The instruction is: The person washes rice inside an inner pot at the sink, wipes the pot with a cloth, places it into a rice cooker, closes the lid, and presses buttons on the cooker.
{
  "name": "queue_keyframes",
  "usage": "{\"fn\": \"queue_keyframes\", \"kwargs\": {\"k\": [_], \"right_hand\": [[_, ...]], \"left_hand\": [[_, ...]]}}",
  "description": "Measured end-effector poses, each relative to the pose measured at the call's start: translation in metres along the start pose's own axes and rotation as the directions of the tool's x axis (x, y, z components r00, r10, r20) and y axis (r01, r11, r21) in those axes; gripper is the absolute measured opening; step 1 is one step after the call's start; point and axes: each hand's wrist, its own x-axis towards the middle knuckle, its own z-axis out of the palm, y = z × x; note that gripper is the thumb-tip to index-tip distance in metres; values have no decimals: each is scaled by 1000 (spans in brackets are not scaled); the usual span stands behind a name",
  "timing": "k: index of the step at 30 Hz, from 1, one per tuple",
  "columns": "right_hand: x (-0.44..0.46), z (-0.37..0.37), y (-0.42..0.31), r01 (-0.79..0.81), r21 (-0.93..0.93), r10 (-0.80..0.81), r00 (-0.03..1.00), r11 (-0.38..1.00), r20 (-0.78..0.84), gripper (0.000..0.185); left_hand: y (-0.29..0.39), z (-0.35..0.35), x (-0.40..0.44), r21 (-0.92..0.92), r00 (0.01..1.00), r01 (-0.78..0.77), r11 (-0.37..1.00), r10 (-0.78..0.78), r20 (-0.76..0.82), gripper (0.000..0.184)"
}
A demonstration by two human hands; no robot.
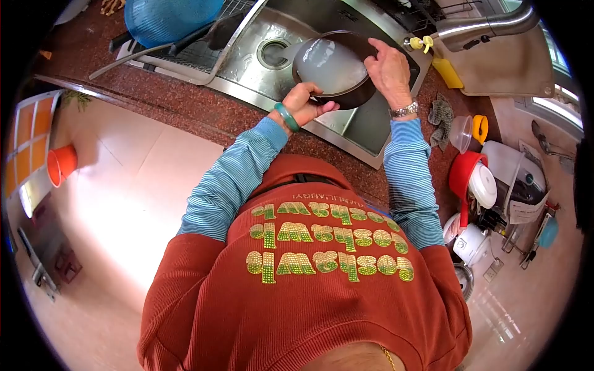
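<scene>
Running across the view: one counter [167, 105], red and speckled. Set into it, one steel sink [244, 69]. One blue basin [170, 18], beside the sink's left end, well apart from either hand. One tap [486, 26], at the right, its head near the right hand.

One pot [351, 99], dark, over the sink and tipped to the left; cloudy water [330, 65] reaches its left rim, while the right inner wall shows bare. Its mouth appears as an oval, longer from left to right.

Two hands, both on the pot, neither nearer. Left hand [300, 106]: closed on the near rim, thumb outside; the pot lies forward and right of it. Right hand [390, 69]: gripping the right rim, forefinger extended (its thumb is hidden); the pot lies to its left.

One grey cloth [441, 120], just right of the right wrist. One yellow sponge [448, 73], beyond it. One drain [273, 54], left of the pot; a pale streak, apparently water, spans the gap, with nothing visible in the way.
</scene>
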Motion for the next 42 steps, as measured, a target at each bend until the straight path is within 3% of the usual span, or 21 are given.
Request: {"fn": "queue_keyframes", "kwargs": {"k": [9,17,22,42], "right_hand": [[1,-6,-9,23,-45,-23,1000,999,-2,34],[2,-7,-14,51,-85,-52,999,995,-12,33],[3,-5,-15,147,-138,-159,984,979,-84,32],[11,-11,-35,173,-161,-186,980,972,-71,28]], "left_hand": [[0,1,0,0,1000,-2,1000,2,-12,39],[1,2,-1,19,1000,18,1000,-17,-23,33],[1,0,-1,24,1000,5,1000,-6,8,37],[3,2,-2,11,999,32,999,-32,-5,35]]}}
